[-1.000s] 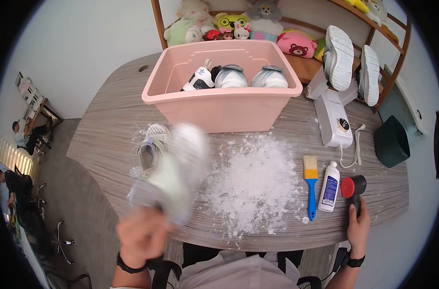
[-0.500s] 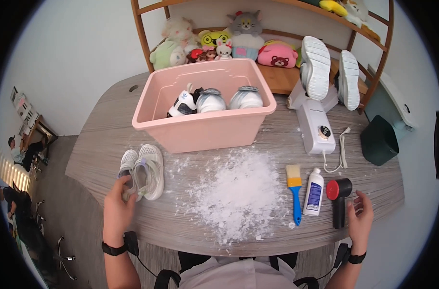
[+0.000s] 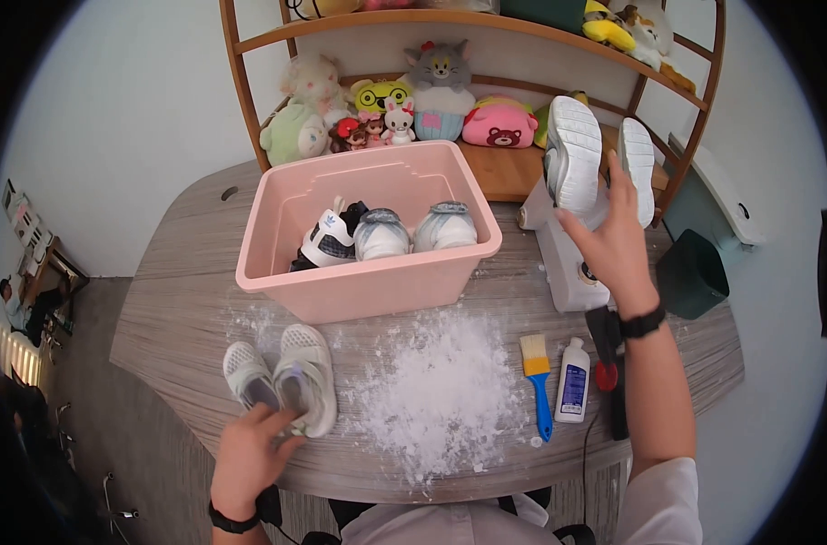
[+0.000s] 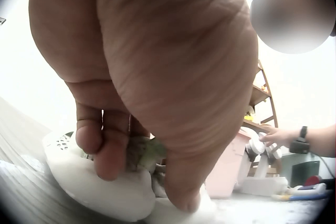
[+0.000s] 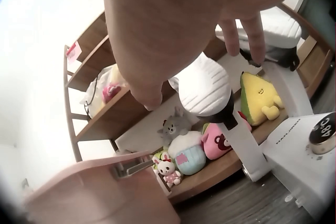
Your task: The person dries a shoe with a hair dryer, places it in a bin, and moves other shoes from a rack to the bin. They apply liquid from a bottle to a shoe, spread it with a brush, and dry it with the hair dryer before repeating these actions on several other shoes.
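A pair of white sandals (image 3: 304,350) with perforated toes and pale straps lies on the table at the left. My left hand (image 3: 252,459) grips them at the heel end, with fingers and thumb (image 4: 181,195) reaching down among the straps. My right hand (image 3: 620,245) is raised with fingers spread, in front of a white shoe dryer (image 3: 559,272). Two sneakers (image 3: 575,154) hang on the dryer's arms, white soles facing me. The fingers overlap the space between these sneakers in the head view; in the right wrist view they hang near the farther sneaker (image 5: 273,27).
White powder (image 3: 440,391) covers the table's middle. A pink bin (image 3: 368,295) holding several shoes stands behind it. To the right lie a blue-handled brush (image 3: 539,391), a white bottle (image 3: 573,381) and a black tool with a red end (image 3: 606,375). Behind is a shelf (image 3: 504,173) of plush toys.
The sandals were set down on the table, then shifted right and nearer to me under my left hand. My right hand let go of the black tool and rose to the shoe dryer.
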A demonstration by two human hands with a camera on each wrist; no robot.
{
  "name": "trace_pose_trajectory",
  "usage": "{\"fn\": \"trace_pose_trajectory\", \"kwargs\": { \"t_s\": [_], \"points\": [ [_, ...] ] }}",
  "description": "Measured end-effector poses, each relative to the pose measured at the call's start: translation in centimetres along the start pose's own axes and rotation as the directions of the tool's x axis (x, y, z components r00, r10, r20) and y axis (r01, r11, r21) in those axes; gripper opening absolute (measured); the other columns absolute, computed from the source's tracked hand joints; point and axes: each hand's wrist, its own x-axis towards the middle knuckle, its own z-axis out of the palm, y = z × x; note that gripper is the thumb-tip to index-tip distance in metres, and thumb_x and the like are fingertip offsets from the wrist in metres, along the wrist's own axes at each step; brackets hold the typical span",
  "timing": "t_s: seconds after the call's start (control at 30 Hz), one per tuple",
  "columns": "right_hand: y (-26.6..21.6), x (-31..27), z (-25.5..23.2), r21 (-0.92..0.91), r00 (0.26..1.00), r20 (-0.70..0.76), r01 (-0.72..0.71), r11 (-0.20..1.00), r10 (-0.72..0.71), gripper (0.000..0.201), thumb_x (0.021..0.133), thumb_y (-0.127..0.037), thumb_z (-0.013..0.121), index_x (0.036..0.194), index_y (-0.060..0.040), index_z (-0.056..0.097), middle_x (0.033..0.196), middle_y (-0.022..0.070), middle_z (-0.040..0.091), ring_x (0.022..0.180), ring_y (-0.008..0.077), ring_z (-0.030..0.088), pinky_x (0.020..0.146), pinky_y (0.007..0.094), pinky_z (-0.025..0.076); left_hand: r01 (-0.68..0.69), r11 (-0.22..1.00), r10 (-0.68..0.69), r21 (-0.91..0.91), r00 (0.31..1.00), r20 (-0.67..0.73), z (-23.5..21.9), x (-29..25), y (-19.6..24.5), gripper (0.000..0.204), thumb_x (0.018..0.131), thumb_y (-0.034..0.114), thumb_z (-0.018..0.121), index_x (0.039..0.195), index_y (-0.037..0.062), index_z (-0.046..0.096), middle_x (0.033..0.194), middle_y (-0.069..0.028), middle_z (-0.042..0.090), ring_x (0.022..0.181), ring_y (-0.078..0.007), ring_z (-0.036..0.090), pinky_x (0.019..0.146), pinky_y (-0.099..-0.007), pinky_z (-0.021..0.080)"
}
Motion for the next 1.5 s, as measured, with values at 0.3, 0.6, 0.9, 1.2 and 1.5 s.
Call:
{"fn": "trace_pose_trajectory", "kwargs": {
  "t_s": [0.3,0.6,0.9,1.2,1.5],
  "points": [
    [0.9,4.6,3.3,-0.073,0.999,-0.047,-0.025,0.997,0.021,0.096,0.087,-0.019,0.073,0.167,-0.0207,0.020,0.150,0.0322,0.046,0.125,0.0509,0.058,0.101,0.0514,0.053,-0.045,0.983,0.039,-0.177,0.999,-0.037,-2.9,-1.5,-0.9,0.055,0.072,0.017,0.089,0.124,0.0077,0.073,0.101,-0.0119,0.074,0.080,-0.0307,0.071,0.070,-0.0379,0.057],
    [-10.8,2.8,-4.6,0.911,0.894,0.411,-0.409,-0.047,0.178,0.072,0.101,-0.031,0.059,0.161,-0.0042,0.028,0.141,0.0219,0.058,0.120,0.0258,0.067,0.102,0.0360,0.054,-0.513,0.831,0.456,-0.215,0.849,-0.267,-6.0,4.8,3.1,0.063,0.068,0.010,0.091,0.127,0.0060,0.072,0.105,-0.0131,0.073,0.080,-0.0237,0.071,0.069,-0.0323,0.058],
    [-20.0,-2.3,-4.0,0.766,0.825,0.530,-0.565,-0.307,-0.197,0.086,0.108,-0.031,0.050,0.166,-0.0012,-0.008,0.160,0.0225,0.037,0.139,0.0303,0.051,0.117,0.0437,0.039,-0.642,0.611,0.508,-0.462,0.766,-0.394,-8.5,12.6,12.1,0.050,0.076,0.014,0.093,0.119,0.0001,0.072,0.108,-0.0169,0.072,0.084,-0.0235,0.071,0.075,-0.0340,0.058],
    [0.5,3.1,-4.2,0.175,0.987,-0.068,-0.132,0.976,0.146,0.092,0.084,-0.020,0.082,0.160,-0.0031,0.034,0.156,0.0242,0.045,0.143,0.0391,0.046,0.119,0.0451,0.037,-0.195,0.737,0.268,-0.648,0.963,0.015,-14.1,21.0,2.8,0.022,0.095,0.006,0.072,0.114,-0.0037,0.067,0.104,-0.0004,0.068,0.098,-0.0079,0.058,0.091,-0.0262,0.048],
    [11.4,1.8,-2.0,-0.123,0.919,0.059,-0.380,0.917,0.389,0.104,0.082,-0.029,0.085,0.163,-0.0039,0.026,0.148,0.0273,0.052,0.135,0.0430,0.054,0.111,0.0474,0.046,0.009,0.872,0.103,-0.489,0.974,0.200,-12.0,27.3,-0.3,0.016,0.095,0.010,0.071,0.109,0.0024,0.072,0.089,0.0034,0.067,0.072,-0.0060,0.053,0.064,-0.0237,0.045]
  ]
}}
